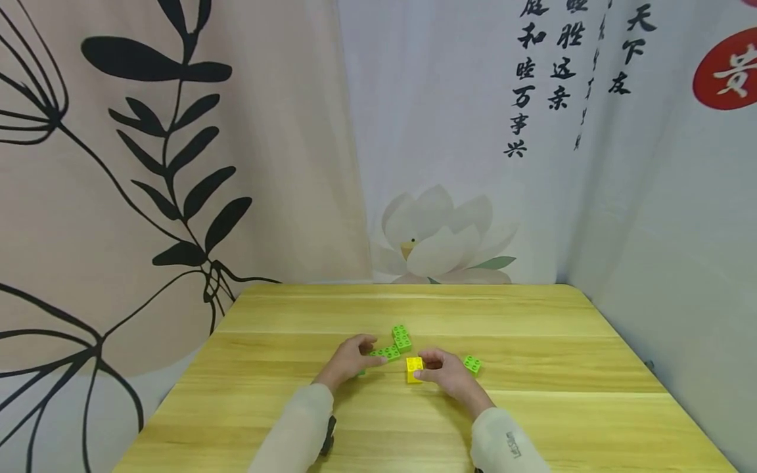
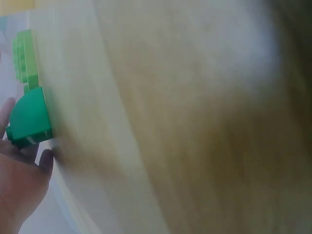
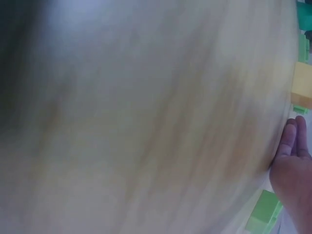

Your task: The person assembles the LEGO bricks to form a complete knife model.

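My left hand [image 1: 351, 361] reaches in from the left and holds a dark green curved brick [image 2: 31, 117], thumb on one side and fingers on the other. A light green studded brick [image 1: 387, 353] adjoins it, partly hidden by that hand in the head view. My right hand [image 1: 452, 376] is at the right of a yellow brick [image 1: 412, 368]. Its thumb tip overlaps the yellow brick in the head view; in the right wrist view the fingers look straight, with their tips just short of that brick.
Another light green brick [image 1: 401, 338] lies behind, close to the first one. A small light green brick [image 1: 472, 364] sits just right of my right hand. All rest on a wooden table [image 1: 532, 427], with patterned curtains [image 1: 296, 164] hanging behind it.
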Available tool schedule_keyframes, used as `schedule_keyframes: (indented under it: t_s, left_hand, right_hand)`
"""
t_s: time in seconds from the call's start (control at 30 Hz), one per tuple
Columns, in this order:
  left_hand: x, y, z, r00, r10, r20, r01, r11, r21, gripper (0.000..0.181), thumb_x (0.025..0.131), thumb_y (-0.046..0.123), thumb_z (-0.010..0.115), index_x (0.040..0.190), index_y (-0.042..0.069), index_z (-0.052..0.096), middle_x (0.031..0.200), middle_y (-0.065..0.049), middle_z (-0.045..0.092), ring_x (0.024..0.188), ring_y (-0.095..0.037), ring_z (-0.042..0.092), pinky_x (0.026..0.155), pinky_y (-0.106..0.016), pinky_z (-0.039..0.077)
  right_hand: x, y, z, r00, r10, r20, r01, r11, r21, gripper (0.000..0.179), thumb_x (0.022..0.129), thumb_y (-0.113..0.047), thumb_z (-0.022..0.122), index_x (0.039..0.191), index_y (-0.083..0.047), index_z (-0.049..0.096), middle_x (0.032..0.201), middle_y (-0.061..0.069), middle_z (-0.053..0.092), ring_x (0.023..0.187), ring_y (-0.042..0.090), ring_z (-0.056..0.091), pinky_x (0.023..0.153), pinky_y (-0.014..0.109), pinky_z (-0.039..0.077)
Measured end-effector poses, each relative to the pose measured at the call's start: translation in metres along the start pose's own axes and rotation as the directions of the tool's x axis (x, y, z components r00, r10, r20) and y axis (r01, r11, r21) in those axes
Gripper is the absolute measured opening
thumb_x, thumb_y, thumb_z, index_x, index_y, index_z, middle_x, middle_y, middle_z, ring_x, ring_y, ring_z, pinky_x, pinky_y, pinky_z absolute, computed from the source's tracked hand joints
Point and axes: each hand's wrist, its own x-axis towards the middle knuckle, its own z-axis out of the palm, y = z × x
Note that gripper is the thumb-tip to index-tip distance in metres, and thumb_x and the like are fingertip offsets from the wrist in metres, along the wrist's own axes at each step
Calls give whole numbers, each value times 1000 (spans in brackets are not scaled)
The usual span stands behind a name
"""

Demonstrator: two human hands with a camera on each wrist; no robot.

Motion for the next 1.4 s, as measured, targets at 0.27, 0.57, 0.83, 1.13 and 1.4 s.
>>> schedule_keyframes:
  t_s: [0.27,0.57,0.83,1.13,1.4]
  left_hand:
    - [2,-1,0,1000,-6,-4,6,1000,-3,60,86,29,79,135,4,57,127,-12,60,120,-33,52,102,-51,41]
    - [3,-1,4,1000,7,-14,-7,1000,-6,56,85,25,81,131,2,60,126,-13,60,118,-32,53,100,-50,43]
    - [6,-2,6,999,33,-36,-31,999,43,49,82,21,83,123,1,65,119,-11,62,110,-29,56,97,-47,45]
    - [8,-1,8,997,57,-51,-52,994,101,44,79,17,85,117,0,68,115,-10,62,107,-27,56,97,-47,44]
    - [9,0,9,995,88,-50,-77,979,189,41,80,15,84,115,-1,70,112,-10,63,109,-30,57,99,-49,43]
  right_hand:
    - [-1,1,1,1000,17,-24,-18,999,-29,49,86,-23,80,125,0,62,116,9,64,108,25,58,92,43,49]
    - [1,2,3,999,20,-41,-22,999,-50,45,85,-24,80,120,-2,64,113,7,64,105,23,58,91,42,49]
    - [3,3,3,998,32,-51,-36,997,-62,45,85,-24,81,120,-3,63,111,7,63,103,23,57,89,41,50]
    - [1,3,3,998,31,-55,-35,997,-65,44,84,-24,81,119,-4,64,112,6,64,104,23,58,90,43,49]
    - [0,1,2,998,37,-49,-40,997,-67,43,84,-24,81,119,-5,64,112,5,63,103,22,58,91,43,49]
